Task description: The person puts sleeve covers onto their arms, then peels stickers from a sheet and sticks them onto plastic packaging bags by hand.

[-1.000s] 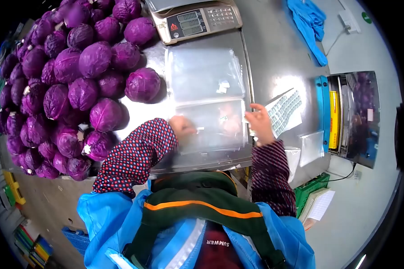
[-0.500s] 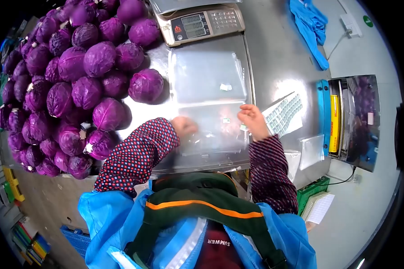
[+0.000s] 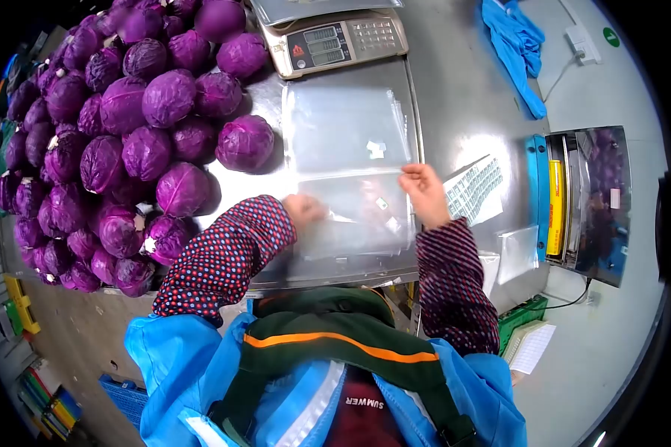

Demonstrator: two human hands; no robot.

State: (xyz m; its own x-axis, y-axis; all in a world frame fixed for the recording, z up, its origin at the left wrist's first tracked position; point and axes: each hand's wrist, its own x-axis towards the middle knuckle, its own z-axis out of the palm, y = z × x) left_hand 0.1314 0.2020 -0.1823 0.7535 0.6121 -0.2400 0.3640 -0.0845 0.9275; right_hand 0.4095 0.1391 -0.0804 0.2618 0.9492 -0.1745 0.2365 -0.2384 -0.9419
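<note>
Right hand (image 3: 428,195) at edge of bags (image 3: 354,190)

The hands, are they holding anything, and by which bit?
Can't tell: the blurred left hand is at the left edge of the clear, flat plastic bags, the right hand by their right edge.

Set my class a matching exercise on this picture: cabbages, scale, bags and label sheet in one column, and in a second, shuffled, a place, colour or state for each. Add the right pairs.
Column one
1. Cabbages
2. Scale
3. Bags
4. Label sheet

Column two
A. Clear, lying flat
B. To the right of the right hand
C. Purple, heaped at the left of the picture
D. At the top middle of the picture

Right pairs: 1-C, 2-D, 3-A, 4-B
</note>
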